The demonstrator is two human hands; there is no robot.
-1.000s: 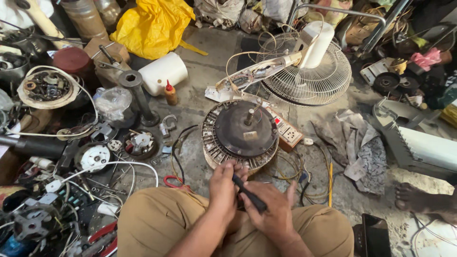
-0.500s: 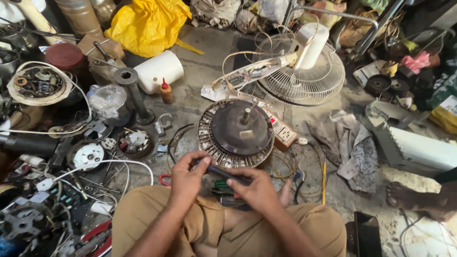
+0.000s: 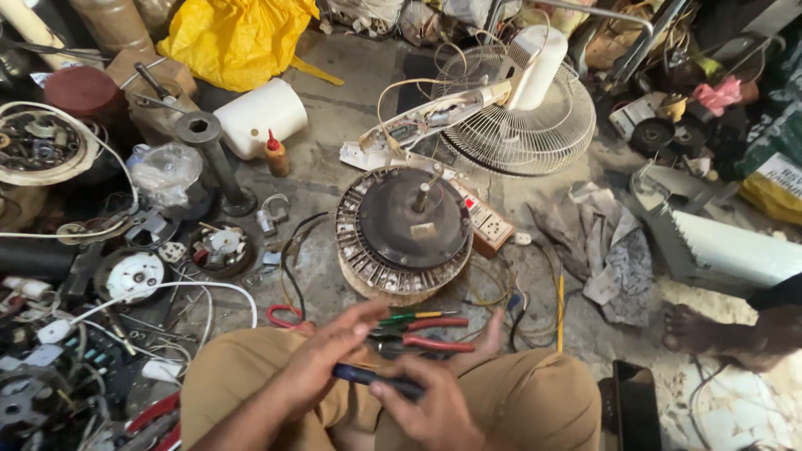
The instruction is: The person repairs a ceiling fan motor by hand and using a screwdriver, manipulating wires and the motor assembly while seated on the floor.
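I sit cross-legged on the floor in tan trousers. My right hand grips one end of a dark blue-black tool handle that lies level over my lap. My left hand holds the other end under the thumb, its fingers stretched forward. Just beyond my hands lie red-handled pliers and a green-handled tool. A round dark fan motor with a ribbed rim and an upright shaft sits on the floor ahead of them.
A white table fan lies behind the motor beside a socket board. At left are a white drum, a small orange bottle, wires and motor parts. Another person's bare foot rests at right, near rags.
My hands have drawn back from the motor's edge toward my lap. The tool has turned from slanted to nearly level, and my left fingers have opened out.
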